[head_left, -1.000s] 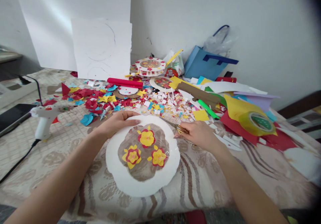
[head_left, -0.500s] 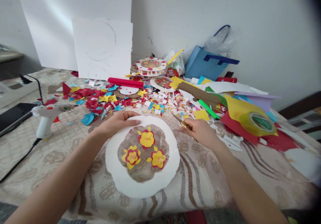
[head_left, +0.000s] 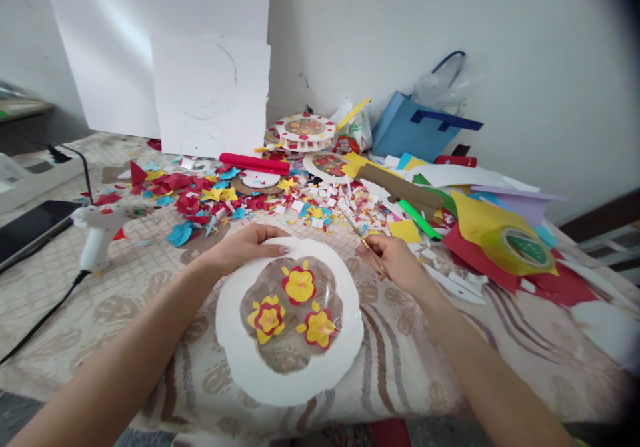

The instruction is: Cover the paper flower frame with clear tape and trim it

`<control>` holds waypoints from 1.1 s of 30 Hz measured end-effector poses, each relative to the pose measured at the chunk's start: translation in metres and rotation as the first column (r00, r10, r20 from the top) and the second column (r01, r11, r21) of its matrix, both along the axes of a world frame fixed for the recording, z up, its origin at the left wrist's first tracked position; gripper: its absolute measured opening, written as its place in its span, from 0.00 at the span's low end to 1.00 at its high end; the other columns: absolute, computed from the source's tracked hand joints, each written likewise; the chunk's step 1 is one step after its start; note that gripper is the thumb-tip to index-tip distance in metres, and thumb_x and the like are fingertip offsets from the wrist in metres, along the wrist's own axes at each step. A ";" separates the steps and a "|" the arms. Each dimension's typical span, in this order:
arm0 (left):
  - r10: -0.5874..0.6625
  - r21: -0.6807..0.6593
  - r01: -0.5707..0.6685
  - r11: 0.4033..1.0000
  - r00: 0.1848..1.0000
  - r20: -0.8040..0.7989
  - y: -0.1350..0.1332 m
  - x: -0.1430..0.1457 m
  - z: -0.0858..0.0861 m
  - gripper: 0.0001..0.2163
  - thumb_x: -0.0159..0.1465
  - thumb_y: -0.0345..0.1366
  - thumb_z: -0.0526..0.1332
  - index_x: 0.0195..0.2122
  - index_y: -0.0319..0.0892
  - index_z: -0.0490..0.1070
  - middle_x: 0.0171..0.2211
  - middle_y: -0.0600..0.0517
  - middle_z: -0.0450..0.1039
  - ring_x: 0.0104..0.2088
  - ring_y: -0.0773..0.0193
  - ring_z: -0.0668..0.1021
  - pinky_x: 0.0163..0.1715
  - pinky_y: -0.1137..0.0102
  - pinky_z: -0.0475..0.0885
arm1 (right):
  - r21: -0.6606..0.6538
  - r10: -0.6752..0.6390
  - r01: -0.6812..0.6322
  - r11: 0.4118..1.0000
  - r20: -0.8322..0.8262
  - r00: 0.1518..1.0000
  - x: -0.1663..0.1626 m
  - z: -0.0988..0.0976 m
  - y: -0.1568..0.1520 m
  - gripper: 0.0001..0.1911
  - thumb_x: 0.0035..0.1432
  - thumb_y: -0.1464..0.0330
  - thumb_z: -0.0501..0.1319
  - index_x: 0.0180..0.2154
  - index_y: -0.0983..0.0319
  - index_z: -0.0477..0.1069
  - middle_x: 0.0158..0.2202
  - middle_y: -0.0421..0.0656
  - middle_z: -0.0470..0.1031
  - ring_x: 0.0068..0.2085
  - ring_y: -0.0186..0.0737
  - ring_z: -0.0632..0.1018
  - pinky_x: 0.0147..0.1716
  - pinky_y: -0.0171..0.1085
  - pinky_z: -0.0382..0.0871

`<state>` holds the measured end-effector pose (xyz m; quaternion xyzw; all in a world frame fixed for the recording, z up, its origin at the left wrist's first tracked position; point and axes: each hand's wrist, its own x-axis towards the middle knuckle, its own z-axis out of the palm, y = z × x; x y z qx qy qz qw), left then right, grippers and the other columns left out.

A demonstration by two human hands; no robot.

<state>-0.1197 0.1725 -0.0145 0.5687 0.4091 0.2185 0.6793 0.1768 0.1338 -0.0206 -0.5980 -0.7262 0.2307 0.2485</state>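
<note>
your left hand (head_left: 245, 250) pinches the upper-left edge of the wavy white ring (head_left: 235, 367), which sits before you over the near part of the patterned tablecloth (head_left: 425, 353), three yellow-and-red flowers (head_left: 300, 285) on its clear window. your right hand (head_left: 393, 257) is closed around the handles of the scissors (head_left: 369, 245), just beyond the ring's upper right, blades pointing toward the paper scraps (head_left: 345, 200).
</note>
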 end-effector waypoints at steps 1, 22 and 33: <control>-0.003 0.009 0.003 1.000 1.000 -0.003 0.000 0.001 -0.001 0.18 0.51 0.43 0.69 0.42 0.43 0.75 0.37 0.49 0.79 0.30 0.61 0.80 0.27 0.72 0.75 | -0.050 -0.006 0.002 0.999 -0.084 0.996 -0.003 -0.001 0.000 0.28 0.52 0.42 0.53 0.21 0.61 0.59 0.16 0.36 0.56 0.19 0.31 0.59 0.19 0.31 0.50; 0.238 0.095 -0.254 0.963 0.959 0.152 0.014 -0.021 -0.007 0.22 0.57 0.52 0.61 0.45 0.43 0.74 0.39 0.47 0.78 0.38 0.59 0.79 0.32 0.72 0.73 | -0.165 -0.067 -0.029 0.986 -0.551 0.832 -0.012 -0.007 0.004 0.20 0.51 0.53 0.62 0.24 0.61 0.61 0.14 0.34 0.59 0.16 0.30 0.61 0.15 0.31 0.54; 0.352 0.136 -0.367 0.920 0.928 0.123 0.014 -0.023 -0.002 0.13 0.50 0.42 0.70 0.28 0.39 0.71 0.25 0.54 0.71 0.24 0.70 0.72 0.24 0.76 0.67 | -0.069 -0.116 0.094 0.993 -0.649 0.752 -0.008 -0.012 0.009 0.23 0.49 0.50 0.63 0.21 0.59 0.57 0.12 0.34 0.57 0.15 0.30 0.60 0.16 0.33 0.55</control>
